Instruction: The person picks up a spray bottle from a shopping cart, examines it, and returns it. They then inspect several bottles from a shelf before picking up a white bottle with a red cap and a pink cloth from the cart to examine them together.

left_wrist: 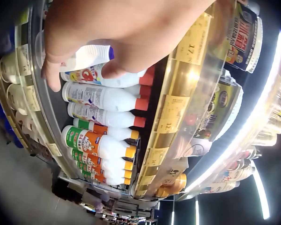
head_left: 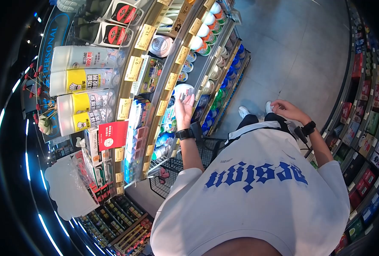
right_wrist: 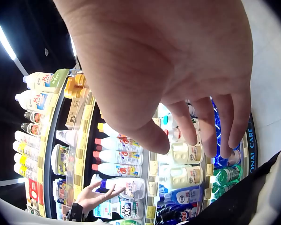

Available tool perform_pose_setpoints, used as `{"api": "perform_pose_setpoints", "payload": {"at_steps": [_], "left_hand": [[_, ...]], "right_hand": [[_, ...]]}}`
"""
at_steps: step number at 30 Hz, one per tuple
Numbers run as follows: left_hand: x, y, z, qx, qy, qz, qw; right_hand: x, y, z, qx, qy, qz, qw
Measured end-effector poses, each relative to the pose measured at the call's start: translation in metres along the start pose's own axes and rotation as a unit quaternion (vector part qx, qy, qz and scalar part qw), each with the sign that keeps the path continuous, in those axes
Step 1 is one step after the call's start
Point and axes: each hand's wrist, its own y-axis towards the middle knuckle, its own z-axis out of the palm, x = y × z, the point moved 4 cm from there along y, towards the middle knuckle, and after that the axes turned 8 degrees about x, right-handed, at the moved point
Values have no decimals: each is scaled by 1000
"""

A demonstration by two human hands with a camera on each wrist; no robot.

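Nearest me, my white shirt (head_left: 258, 205) with blue lettering fills the lower middle of the head view. At the centre right my right hand (head_left: 285, 110) hangs loose above the shirt's hem, its fingers slightly bent and holding nothing. At the centre my left hand (head_left: 184, 114) reaches to the shelf, fingers released and spread at a white purple-capped bottle (left_wrist: 91, 56). That bottle lies in the upper left of the left wrist view, between my thumb and fingertips; I cannot tell whether they touch it. Just beside it in that view are red-capped bottles (left_wrist: 103, 96), and below them orange-capped bottles (left_wrist: 98, 143) with green and orange labels. Yellow price tags (head_left: 132, 68) line the shelf edges, and a red card (head_left: 113, 135) sits left of centre in the head view. Below my left hand there stands a black wire basket (head_left: 198, 154), with something pink (head_left: 164, 172) at its left side. Farther off, my white shoes (head_left: 243, 112) show on the grey floor (head_left: 290, 47), and another stocked shelf (head_left: 362, 141) curves along the right edge.
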Motion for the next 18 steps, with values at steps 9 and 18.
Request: {"api": "perform_pose_setpoints", "payload": {"at_steps": [9, 18], "left_hand": [[22, 30, 9, -36, -238, 18, 970], [24, 71, -26, -27, -252, 94, 963]], "right_hand": [[-12, -15, -3, -21, 6, 3, 1000], [6, -27, 4, -57, 46, 27, 997]]}}
